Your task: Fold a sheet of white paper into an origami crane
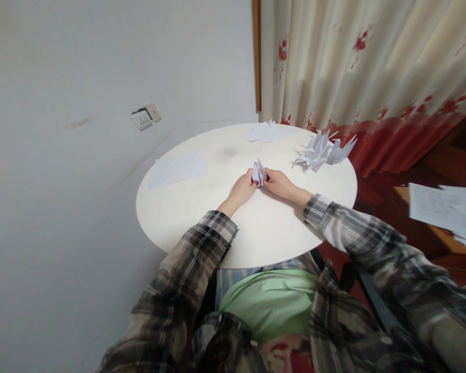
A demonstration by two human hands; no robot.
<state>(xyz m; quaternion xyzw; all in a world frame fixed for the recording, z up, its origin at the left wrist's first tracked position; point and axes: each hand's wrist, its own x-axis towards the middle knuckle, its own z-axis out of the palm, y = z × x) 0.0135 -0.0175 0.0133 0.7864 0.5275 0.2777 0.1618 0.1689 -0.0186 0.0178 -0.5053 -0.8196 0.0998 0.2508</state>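
A small folded white paper piece [258, 173] stands on the round white table [202, 217], near its middle. My left hand [243, 188] pinches its left side with the fingers closed. From the right, my right hand [278, 182] grips the same piece with closed fingers. Both wrists rest on the tabletop. The fingertips are partly hidden behind the paper.
A flat white sheet [177, 168] lies at the table's left. Loose paper pieces [267, 132] sit at the far edge, and a pile of folded paper figures [323, 150] at the right. Papers [445, 208] lie on a wooden surface at the right. A curtain [365, 67] hangs behind.
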